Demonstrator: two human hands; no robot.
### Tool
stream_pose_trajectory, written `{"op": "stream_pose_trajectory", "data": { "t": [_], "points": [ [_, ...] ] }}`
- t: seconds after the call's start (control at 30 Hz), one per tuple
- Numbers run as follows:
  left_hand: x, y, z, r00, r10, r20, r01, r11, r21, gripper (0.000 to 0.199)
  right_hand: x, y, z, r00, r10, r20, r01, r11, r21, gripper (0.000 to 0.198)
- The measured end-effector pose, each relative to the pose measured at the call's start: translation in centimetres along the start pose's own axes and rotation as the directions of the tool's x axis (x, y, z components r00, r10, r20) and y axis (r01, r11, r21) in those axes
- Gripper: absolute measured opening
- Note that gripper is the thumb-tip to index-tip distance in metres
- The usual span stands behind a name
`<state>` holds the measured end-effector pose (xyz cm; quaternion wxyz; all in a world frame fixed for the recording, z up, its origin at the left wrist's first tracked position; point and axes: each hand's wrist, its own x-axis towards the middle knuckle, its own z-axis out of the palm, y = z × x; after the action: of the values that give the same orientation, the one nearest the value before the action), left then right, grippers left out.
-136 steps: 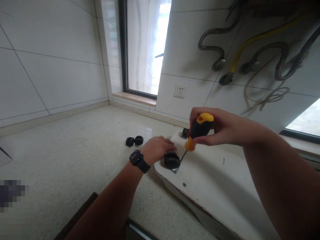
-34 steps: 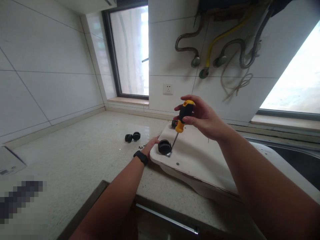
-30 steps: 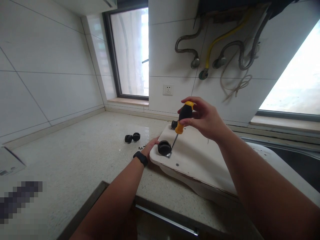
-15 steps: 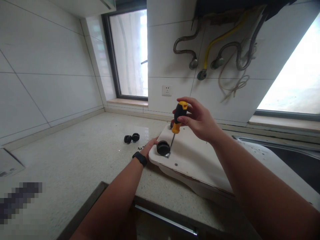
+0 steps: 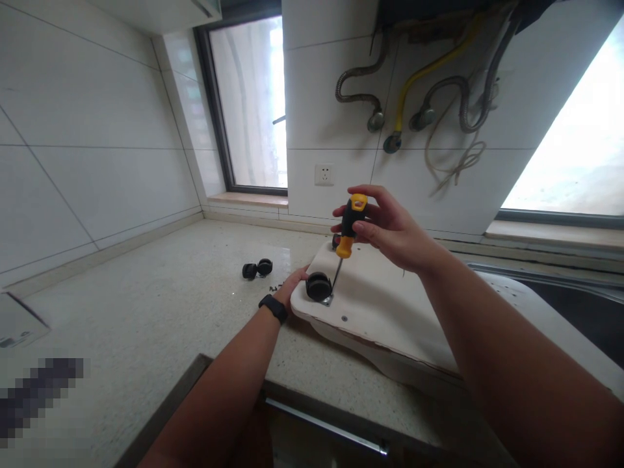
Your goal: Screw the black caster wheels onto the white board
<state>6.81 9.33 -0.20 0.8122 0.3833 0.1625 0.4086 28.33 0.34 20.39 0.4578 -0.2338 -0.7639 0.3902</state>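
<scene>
My right hand [image 5: 385, 224] is closed around the black-and-yellow handle of a screwdriver [image 5: 346, 245]. The shaft slants down to the metal mounting plate of a black caster wheel [image 5: 318, 286] at the near left corner of a white board [image 5: 385, 312]. My left hand [image 5: 293, 286], with a dark band at its wrist, grips the board's left edge beside that caster; most of its fingers are hidden. Another caster [image 5: 336, 241] shows partly at the board's far corner. Two loose casters [image 5: 257, 268] and some small screws [image 5: 275, 288] lie on the counter to the left.
The speckled stone counter [image 5: 185, 286] carries the board, with a sink [image 5: 575, 315] to the right. A white box [image 5: 19, 322] stands at the far left. Hoses and a yellow pipe [image 5: 414, 75] hang on the tiled wall above a socket [image 5: 324, 174].
The right hand's fingers have shifted slightly on the screwdriver handle, which is turned a little. The tool stays at the same caster plate, and the left hand keeps its place.
</scene>
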Motion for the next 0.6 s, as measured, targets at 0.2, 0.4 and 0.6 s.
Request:
{"op": "stream_pose_trajectory", "data": {
  "t": [0.2,0.4,0.6],
  "points": [
    [-0.1,0.1,0.2,1.0,0.008,-0.005,-0.008,1.0,-0.001,0.042,0.3,0.1,1.2,0.975,-0.103,-0.198,0.048,0.963,-0.264,0.054],
    [-0.3,0.2,0.6,1.0,0.006,-0.026,-0.006,1.0,0.012,0.041,0.3,0.9,0.9,0.967,-0.099,-0.234,0.027,0.956,-0.292,0.064],
    [-0.3,0.3,0.5,1.0,0.006,-0.016,-0.005,1.0,0.013,0.042,0.1,0.6,-0.4,1.0,-0.019,-0.005,0.019,0.999,-0.037,0.072]
  ]
}}
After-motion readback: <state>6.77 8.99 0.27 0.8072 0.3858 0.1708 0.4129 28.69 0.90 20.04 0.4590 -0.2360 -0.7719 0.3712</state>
